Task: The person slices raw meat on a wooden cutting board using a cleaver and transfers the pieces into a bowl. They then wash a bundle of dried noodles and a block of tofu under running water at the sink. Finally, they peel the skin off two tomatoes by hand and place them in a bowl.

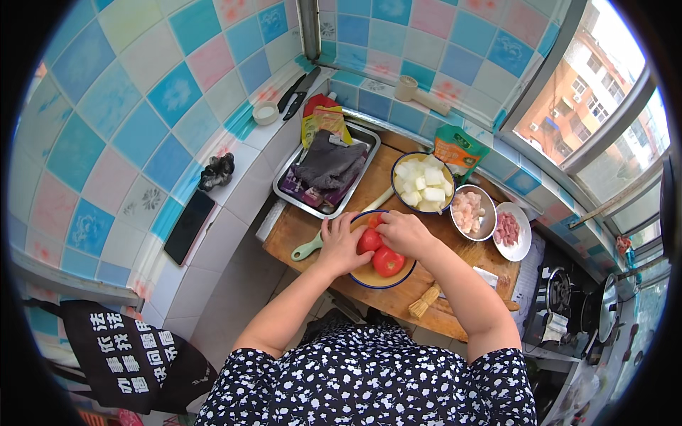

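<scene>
Several red tomatoes lie in a yellow enamel bowl with a blue rim, at the front of a wooden tabletop. My left hand reaches over the bowl's left side, its thumb and fingers around a middle tomato. Curled fingers of my right hand touch the far tomatoes from the right; what they pinch is hidden. A tool's light green handle pokes out left of the bowl, its other end hidden.
Behind stand a bowl of white cubed vegetable, a metal bowl of pale meat pieces and a plate of red meat. A metal tray holds a dark cloth. A straw brush lies right; a gas stove is beyond.
</scene>
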Action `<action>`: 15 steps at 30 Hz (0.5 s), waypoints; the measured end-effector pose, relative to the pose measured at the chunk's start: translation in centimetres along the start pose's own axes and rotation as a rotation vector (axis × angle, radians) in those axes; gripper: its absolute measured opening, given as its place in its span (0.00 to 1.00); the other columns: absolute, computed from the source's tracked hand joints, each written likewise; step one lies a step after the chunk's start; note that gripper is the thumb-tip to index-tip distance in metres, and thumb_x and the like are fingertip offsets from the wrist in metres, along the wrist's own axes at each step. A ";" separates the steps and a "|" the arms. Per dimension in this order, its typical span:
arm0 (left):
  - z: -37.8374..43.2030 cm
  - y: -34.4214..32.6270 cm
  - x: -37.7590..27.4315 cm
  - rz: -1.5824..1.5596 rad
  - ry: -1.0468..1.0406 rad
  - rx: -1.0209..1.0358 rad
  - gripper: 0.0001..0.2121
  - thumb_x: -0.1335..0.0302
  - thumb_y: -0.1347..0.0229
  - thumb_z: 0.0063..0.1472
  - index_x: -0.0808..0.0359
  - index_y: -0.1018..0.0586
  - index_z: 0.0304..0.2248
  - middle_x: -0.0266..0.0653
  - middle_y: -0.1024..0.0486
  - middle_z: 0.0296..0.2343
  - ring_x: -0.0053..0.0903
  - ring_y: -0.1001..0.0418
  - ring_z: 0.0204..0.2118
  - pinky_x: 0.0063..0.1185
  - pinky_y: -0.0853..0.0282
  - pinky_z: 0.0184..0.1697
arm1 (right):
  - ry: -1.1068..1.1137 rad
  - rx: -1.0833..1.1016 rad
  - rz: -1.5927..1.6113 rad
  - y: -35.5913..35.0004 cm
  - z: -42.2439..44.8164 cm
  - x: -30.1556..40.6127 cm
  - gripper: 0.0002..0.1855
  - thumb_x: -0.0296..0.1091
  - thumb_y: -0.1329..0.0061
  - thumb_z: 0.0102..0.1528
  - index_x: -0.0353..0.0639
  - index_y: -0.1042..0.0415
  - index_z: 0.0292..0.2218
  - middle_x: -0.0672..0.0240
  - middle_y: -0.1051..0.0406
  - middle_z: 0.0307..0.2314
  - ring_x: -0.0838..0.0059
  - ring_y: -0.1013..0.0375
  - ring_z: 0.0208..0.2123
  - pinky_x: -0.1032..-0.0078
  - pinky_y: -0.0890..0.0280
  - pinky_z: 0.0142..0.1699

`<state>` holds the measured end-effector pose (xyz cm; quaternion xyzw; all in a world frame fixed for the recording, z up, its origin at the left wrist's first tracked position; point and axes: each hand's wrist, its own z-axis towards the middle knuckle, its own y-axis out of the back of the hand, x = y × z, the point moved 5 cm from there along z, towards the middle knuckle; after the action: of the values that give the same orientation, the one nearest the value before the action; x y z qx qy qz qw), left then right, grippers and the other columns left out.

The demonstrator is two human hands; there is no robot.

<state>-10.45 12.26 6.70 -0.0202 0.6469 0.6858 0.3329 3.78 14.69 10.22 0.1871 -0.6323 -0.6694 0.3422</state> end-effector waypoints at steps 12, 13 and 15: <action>0.2 -0.4 0.2 -0.023 0.012 0.002 0.29 0.56 0.40 0.43 0.59 0.28 0.45 0.42 0.47 0.51 0.36 0.55 0.58 0.46 0.68 0.59 | 0.131 0.091 -0.291 -0.7 1.2 1.5 0.06 0.29 0.55 0.44 0.42 0.26 0.25 0.67 0.31 0.30 0.70 0.31 0.35 0.76 0.32 0.34; 0.2 -0.3 0.1 -0.026 0.011 0.004 0.29 0.56 0.40 0.43 0.59 0.28 0.45 0.42 0.46 0.51 0.36 0.55 0.58 0.46 0.68 0.59 | 0.137 0.085 -0.267 -0.7 1.3 1.3 0.06 0.29 0.55 0.44 0.43 0.26 0.25 0.68 0.31 0.30 0.71 0.31 0.35 0.76 0.32 0.34; 0.2 0.0 -0.1 -0.031 0.010 0.008 0.29 0.56 0.40 0.43 0.58 0.28 0.45 0.42 0.46 0.51 0.36 0.55 0.58 0.46 0.68 0.59 | 0.140 0.093 -0.219 -0.7 1.4 0.9 0.06 0.29 0.55 0.44 0.44 0.26 0.26 0.68 0.31 0.31 0.71 0.31 0.36 0.76 0.32 0.35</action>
<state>-10.29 12.38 6.76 -0.0322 0.6508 0.6779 0.3403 2.05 15.01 9.93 0.3168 -0.6131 -0.6580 0.3012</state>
